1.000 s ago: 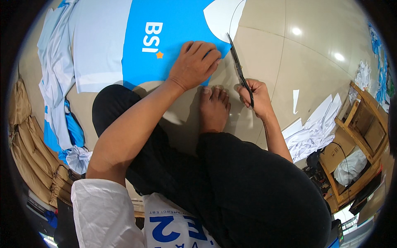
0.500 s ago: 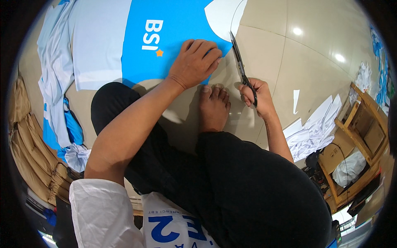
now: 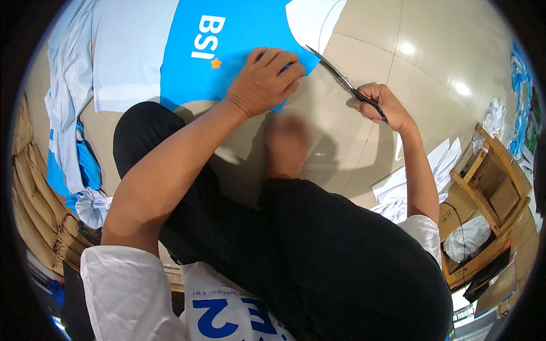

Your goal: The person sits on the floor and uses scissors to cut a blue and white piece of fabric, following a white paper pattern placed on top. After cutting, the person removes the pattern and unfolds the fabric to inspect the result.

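My left hand (image 3: 265, 79) has its fingers curled on the right edge of a blue fabric piece (image 3: 190, 79), which bears white lettering and an orange star. My right hand (image 3: 380, 105) grips black-handled scissors (image 3: 338, 74), their tips near the corner where the blue cloth meets a white curved piece (image 3: 304, 17). A pale blue panel (image 3: 125, 57) lies left of the printed piece. My bare foot (image 3: 284, 145), partly blurred, is below my hands, between my dark-clad knees.
Crumpled light fabric (image 3: 71, 68) is heaped at left, beside brown folded material (image 3: 37, 199). On the right are white scraps (image 3: 432, 165), blue cloth strips (image 3: 520, 96), a wooden frame (image 3: 478, 132) with cardboard and a white bag (image 3: 466, 238), all on or around the tiled floor (image 3: 421, 68).
My right hand and scissors have moved up and to the right, with the blades now angled more flatly. My left hand sits slightly higher and further left in the picture.
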`<state>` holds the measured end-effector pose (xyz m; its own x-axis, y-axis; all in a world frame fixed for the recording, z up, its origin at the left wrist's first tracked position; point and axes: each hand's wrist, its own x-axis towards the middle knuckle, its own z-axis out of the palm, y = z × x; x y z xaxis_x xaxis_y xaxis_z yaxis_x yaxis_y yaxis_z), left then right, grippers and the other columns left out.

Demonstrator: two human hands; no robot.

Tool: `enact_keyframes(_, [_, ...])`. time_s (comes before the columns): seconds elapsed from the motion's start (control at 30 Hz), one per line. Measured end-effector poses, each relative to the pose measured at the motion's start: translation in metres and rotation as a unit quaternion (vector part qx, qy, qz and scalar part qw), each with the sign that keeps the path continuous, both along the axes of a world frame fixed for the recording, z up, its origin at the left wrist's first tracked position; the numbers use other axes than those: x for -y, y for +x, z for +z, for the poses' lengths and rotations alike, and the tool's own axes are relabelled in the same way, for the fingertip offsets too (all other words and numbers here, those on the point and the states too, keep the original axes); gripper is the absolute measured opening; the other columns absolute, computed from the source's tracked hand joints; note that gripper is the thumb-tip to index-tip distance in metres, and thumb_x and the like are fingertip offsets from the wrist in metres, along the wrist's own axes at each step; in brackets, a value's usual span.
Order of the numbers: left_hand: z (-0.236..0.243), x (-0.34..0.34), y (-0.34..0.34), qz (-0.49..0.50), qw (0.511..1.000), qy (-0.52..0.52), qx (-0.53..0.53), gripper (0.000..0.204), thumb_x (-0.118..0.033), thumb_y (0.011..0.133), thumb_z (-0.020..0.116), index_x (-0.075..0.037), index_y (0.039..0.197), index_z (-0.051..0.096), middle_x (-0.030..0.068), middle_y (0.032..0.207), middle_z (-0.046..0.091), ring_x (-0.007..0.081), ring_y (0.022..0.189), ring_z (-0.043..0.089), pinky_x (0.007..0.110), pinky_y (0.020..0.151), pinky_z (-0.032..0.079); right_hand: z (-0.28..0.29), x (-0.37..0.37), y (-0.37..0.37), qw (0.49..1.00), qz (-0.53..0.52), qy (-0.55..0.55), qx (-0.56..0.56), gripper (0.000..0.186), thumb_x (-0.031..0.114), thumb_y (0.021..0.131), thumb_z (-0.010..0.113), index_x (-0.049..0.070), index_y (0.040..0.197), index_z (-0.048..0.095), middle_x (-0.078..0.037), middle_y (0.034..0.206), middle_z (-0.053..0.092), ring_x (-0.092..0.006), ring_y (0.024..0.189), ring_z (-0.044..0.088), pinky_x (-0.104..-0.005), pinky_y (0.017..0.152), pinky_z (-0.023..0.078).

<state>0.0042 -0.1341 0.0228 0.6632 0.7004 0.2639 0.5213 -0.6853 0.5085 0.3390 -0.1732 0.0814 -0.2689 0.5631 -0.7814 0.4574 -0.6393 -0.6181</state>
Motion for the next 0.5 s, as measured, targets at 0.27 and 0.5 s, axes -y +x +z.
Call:
enact_keyframes(0.27, [0.001, 0.001, -0.001, 0.003, 1.0, -0.004, 0.002, 0.021, -0.022, 0.095, 0.075, -0.017, 0.114, 0.067, 0.0027, 0.117, 0.063, 0.0242, 0.115, 0.062, 0.045, 0.103, 0.045, 0.012, -0.022, 0.0, 0.999, 0.04, -0.017, 0.019, 0.033, 0.015, 0.086, 0.072, 0.012, 0.061, 0.051, 0.006, 0.053, 0.044, -0.0042, 0.049, 0.038, -0.0261, 0.049, 0.028])
enact_keyframes(0.5, [0.003, 0.0, 0.0, 0.002, 1.0, 0.001, -0.006, 0.022, -0.022, 0.095, 0.075, -0.017, 0.114, 0.067, 0.0028, 0.117, 0.063, 0.0242, 0.116, 0.062, 0.045, 0.103, 0.045, 0.006, -0.031, 0.014, 0.997, 0.079, 0.001, 0.022, 0.035, 0.016, 0.085, 0.073, 0.013, 0.061, 0.049, 0.006, 0.053, 0.042, -0.0047, 0.049, 0.037, -0.0261, 0.051, 0.027])
